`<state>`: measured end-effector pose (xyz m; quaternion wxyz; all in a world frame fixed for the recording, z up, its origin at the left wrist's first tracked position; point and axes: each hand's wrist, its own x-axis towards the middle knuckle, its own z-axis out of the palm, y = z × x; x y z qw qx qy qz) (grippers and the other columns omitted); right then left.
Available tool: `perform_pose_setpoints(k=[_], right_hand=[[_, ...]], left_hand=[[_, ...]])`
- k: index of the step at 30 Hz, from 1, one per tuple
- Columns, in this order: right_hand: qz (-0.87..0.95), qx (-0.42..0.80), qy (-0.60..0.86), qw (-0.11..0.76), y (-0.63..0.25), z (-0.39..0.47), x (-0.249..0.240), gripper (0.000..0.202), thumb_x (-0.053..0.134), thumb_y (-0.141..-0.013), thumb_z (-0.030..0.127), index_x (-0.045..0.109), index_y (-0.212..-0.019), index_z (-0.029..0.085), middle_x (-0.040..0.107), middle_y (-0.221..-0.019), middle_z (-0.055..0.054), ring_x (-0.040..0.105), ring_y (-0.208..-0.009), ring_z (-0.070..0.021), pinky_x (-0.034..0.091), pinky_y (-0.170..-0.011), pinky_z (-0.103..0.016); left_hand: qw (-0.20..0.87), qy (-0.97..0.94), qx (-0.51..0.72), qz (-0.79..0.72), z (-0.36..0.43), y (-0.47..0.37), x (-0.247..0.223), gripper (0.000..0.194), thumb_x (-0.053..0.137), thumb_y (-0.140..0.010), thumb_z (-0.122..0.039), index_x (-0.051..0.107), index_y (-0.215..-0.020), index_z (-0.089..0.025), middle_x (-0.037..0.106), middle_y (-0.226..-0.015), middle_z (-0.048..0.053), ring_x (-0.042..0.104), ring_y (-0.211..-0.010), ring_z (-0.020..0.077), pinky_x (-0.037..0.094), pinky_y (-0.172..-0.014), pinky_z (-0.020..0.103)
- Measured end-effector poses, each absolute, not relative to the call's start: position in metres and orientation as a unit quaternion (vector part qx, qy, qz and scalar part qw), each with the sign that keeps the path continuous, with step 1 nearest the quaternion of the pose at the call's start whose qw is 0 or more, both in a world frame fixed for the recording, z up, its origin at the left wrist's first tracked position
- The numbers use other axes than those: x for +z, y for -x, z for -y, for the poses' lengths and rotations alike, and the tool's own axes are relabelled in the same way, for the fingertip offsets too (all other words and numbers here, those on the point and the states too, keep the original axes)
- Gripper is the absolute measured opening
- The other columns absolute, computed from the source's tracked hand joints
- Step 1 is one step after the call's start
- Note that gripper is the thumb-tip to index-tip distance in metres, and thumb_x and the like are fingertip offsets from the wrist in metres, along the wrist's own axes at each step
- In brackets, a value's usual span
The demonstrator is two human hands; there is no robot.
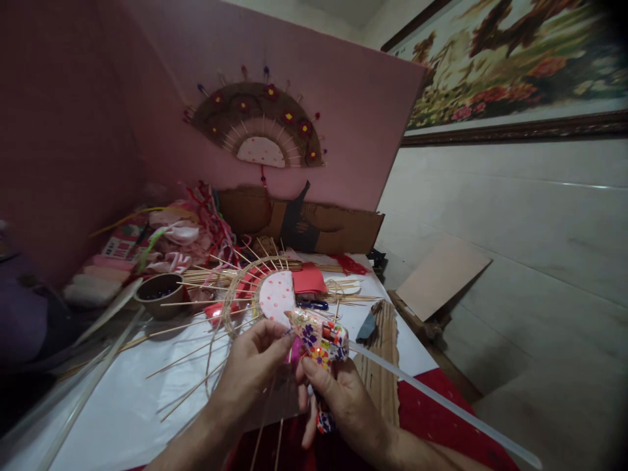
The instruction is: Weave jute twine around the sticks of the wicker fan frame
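Observation:
My right hand [338,392] is wrapped around a hot glue gun [318,337] covered in a bright flower pattern. A long translucent glue stick [441,399] runs out of the gun's back toward the lower right. The gun's nozzle points left, close to my left fingertips. My left hand [262,347] is closed in a pinch beside the nozzle; what it pinches is hidden by the fingers. Just behind both hands lies a fan frame of thin bamboo sticks [193,343] with a twine-wrapped arc [229,301] and a white half-round piece with red dots [275,296].
A brown cup [159,297] with dark contents stands at the left. Pink and white craft materials [171,235] are heaped behind it. Corrugated cardboard [385,360] lies at the right. A finished-looking fan [260,124] hangs on the pink board [353,118] behind a cardboard strip [343,229].

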<state>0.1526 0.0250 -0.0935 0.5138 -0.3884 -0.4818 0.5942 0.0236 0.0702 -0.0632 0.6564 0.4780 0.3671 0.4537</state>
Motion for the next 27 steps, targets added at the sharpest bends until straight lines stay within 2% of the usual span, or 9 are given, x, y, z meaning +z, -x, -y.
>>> perform_pose_setpoints(k=[3,6,11,16,20,22,25,27], right_hand=[[0.470,0.597,0.399,0.512,-0.151,-0.024,-0.094,0.036,0.052,-0.080,0.048,0.050,-0.086,0.013,0.054,-0.055,0.004,0.055,-0.034,-0.0090,0.044,-0.031,-0.015],[0.459,0.621,0.381,0.508,-0.151,-0.023,-0.092,0.036,0.050,-0.081,0.049,0.050,-0.084,0.013,0.054,-0.055,0.003,0.056,-0.035,-0.0088,0.042,-0.031,-0.013],[0.471,0.624,0.362,0.508,-0.150,-0.021,-0.091,0.036,0.048,-0.083,0.047,0.050,-0.092,0.012,0.054,-0.054,0.004,0.054,-0.031,-0.0086,0.042,-0.030,-0.014],[0.476,0.618,0.367,0.508,-0.148,-0.021,-0.095,0.038,0.049,-0.083,0.045,0.049,-0.102,0.012,0.055,-0.055,0.004,0.055,-0.032,-0.0096,0.044,-0.031,-0.015],[0.481,0.620,0.352,0.510,-0.148,-0.021,-0.093,0.033,0.047,-0.085,0.043,0.051,-0.092,0.011,0.053,-0.053,0.004,0.053,-0.030,-0.0082,0.042,-0.030,-0.014],[0.475,0.624,0.342,0.518,-0.149,-0.022,-0.090,0.033,0.046,-0.085,0.044,0.051,-0.084,0.011,0.053,-0.053,0.004,0.053,-0.030,-0.0083,0.041,-0.030,-0.014],[0.462,0.625,0.344,0.527,-0.153,-0.022,-0.084,0.035,0.046,-0.084,0.046,0.050,-0.081,0.012,0.054,-0.053,0.003,0.055,-0.032,-0.0092,0.040,-0.031,-0.014],[0.458,0.617,0.355,0.533,-0.155,-0.022,-0.081,0.035,0.045,-0.084,0.048,0.050,-0.081,0.013,0.056,-0.054,0.002,0.055,-0.032,-0.0095,0.040,-0.031,-0.014]], left_hand=[[0.513,-0.585,0.474,-0.413,-0.068,-0.023,-0.064,0.016,0.062,-0.072,-0.032,0.057,-0.067,-0.018,0.060,-0.054,-0.002,0.053,-0.048,0.0109,0.039,-0.048,0.021],[0.372,-0.671,0.468,-0.439,-0.066,-0.021,-0.068,0.014,0.058,-0.075,-0.030,0.060,-0.068,-0.019,0.060,-0.057,0.000,0.052,-0.050,0.0126,0.037,-0.049,0.023],[0.269,-0.697,0.499,-0.439,-0.063,-0.023,-0.073,0.004,0.055,-0.072,-0.022,0.058,-0.070,-0.021,0.056,-0.052,-0.003,0.049,-0.044,0.0119,0.034,-0.047,0.022],[0.275,-0.677,0.514,-0.450,-0.061,-0.026,-0.076,0.004,0.056,-0.068,-0.018,0.057,-0.067,-0.022,0.055,-0.049,-0.004,0.048,-0.042,0.0121,0.034,-0.044,0.021],[0.301,-0.662,0.499,-0.471,-0.065,-0.025,-0.078,0.006,0.054,-0.069,-0.017,0.057,-0.072,-0.021,0.057,-0.051,-0.004,0.049,-0.044,0.0129,0.036,-0.047,0.022],[0.351,-0.656,0.486,-0.459,-0.067,-0.024,-0.077,0.006,0.051,-0.075,-0.021,0.057,-0.073,-0.021,0.057,-0.055,-0.003,0.051,-0.049,0.0138,0.038,-0.050,0.023],[0.421,-0.639,0.484,-0.424,-0.070,-0.023,-0.072,0.015,0.049,-0.081,-0.030,0.057,-0.074,-0.019,0.060,-0.064,-0.001,0.053,-0.058,0.0145,0.041,-0.055,0.024],[0.465,-0.617,0.484,-0.411,-0.070,-0.022,-0.069,0.019,0.051,-0.081,-0.035,0.057,-0.075,-0.018,0.058,-0.060,-0.002,0.050,-0.053,0.0126,0.039,-0.052,0.023]])
